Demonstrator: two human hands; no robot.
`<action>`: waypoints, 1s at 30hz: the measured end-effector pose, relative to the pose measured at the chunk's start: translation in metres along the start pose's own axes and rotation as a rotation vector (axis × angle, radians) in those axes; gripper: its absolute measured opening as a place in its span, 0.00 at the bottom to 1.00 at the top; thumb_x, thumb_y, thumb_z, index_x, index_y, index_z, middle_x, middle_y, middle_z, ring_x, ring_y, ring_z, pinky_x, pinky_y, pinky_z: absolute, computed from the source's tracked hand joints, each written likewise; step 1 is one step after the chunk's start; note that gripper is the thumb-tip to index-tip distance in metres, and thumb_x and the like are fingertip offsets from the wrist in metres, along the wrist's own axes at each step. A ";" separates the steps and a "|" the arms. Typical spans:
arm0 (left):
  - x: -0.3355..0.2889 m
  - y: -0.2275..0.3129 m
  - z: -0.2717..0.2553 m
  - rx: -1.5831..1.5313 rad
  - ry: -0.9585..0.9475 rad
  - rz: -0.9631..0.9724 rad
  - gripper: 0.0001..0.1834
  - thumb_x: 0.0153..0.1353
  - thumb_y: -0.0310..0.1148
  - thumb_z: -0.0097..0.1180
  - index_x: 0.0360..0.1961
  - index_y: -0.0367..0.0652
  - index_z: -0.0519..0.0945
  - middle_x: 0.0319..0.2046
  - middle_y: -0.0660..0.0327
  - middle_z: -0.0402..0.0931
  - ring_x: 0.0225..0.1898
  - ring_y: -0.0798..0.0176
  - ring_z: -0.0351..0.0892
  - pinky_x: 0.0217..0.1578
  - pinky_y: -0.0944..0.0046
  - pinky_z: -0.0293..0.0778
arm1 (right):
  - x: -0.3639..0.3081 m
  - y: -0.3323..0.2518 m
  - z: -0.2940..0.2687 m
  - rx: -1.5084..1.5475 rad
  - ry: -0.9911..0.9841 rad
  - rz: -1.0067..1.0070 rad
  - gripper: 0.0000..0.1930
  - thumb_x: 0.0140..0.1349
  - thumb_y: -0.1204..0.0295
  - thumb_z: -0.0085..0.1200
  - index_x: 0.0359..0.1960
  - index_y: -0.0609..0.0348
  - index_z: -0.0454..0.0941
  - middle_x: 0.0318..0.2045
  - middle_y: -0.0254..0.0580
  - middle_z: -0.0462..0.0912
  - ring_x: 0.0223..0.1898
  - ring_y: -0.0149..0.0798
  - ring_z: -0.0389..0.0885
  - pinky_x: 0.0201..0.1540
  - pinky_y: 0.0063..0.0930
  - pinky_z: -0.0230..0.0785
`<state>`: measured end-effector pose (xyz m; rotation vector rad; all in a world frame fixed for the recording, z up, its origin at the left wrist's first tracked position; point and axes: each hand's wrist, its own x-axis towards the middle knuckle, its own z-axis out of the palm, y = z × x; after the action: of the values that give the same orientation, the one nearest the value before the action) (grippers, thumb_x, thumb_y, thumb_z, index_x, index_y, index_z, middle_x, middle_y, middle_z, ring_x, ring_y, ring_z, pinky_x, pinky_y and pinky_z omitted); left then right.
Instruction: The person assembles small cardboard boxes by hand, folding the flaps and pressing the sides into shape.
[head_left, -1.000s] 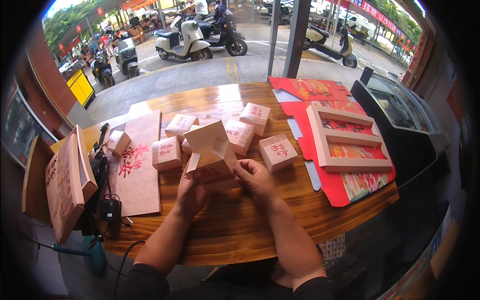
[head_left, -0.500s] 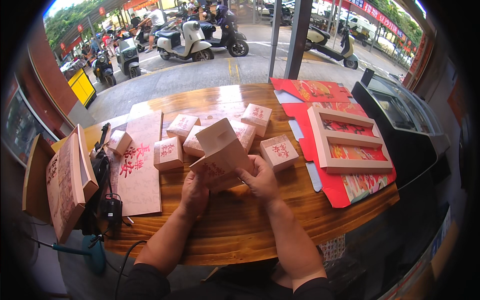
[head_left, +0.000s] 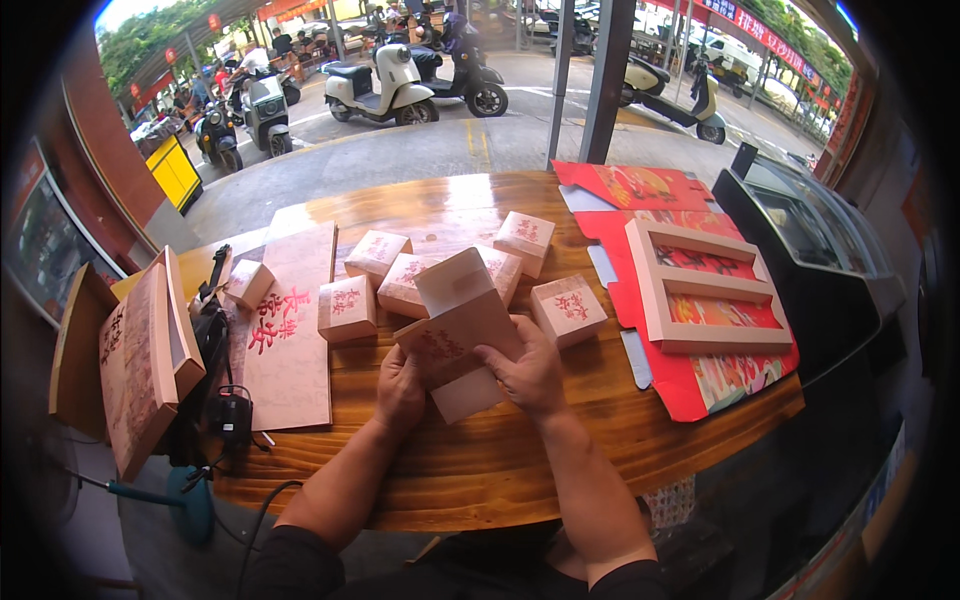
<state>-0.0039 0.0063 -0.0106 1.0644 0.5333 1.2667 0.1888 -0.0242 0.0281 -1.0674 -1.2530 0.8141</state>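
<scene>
Both hands grip a partly formed pink cardboard box (head_left: 455,338) with red lettering. Its upper end gapes open with a flap raised, and a lower flap hangs down between my wrists. My left hand (head_left: 402,388) pinches the box's lower left edge. My right hand (head_left: 528,368) holds its right side, thumb across the front panel. Just beyond stand several closed small boxes of the same pattern, among them a small box (head_left: 347,308) left of my hands and a small box (head_left: 569,308) to their right.
At left lie a flat pink printed panel (head_left: 290,370), a tiny box (head_left: 249,282), a black adapter (head_left: 231,412) and an upright large pink box (head_left: 140,365). On the right, a pink two-window tray frame (head_left: 655,300) rests on unfolded red printed card (head_left: 690,400). A glass-topped display case (head_left: 810,225) stands beyond.
The held box has tilted between my hands, and its lower flap now hangs into view. Both hands keep their grip. The whole view has shifted slightly.
</scene>
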 end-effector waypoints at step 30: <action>-0.002 0.022 0.023 -0.028 -0.151 0.030 0.35 0.76 0.46 0.36 0.78 0.44 0.43 0.73 0.51 0.52 0.72 0.55 0.56 0.71 0.56 0.54 | -0.001 0.000 -0.003 0.094 -0.145 0.023 0.34 0.65 0.71 0.58 0.71 0.63 0.58 0.48 0.45 0.81 0.46 0.33 0.81 0.50 0.29 0.75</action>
<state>0.0037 -0.0053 0.0186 1.1380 0.3850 1.2055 0.1914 -0.0253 0.0282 -0.9622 -1.3122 0.9734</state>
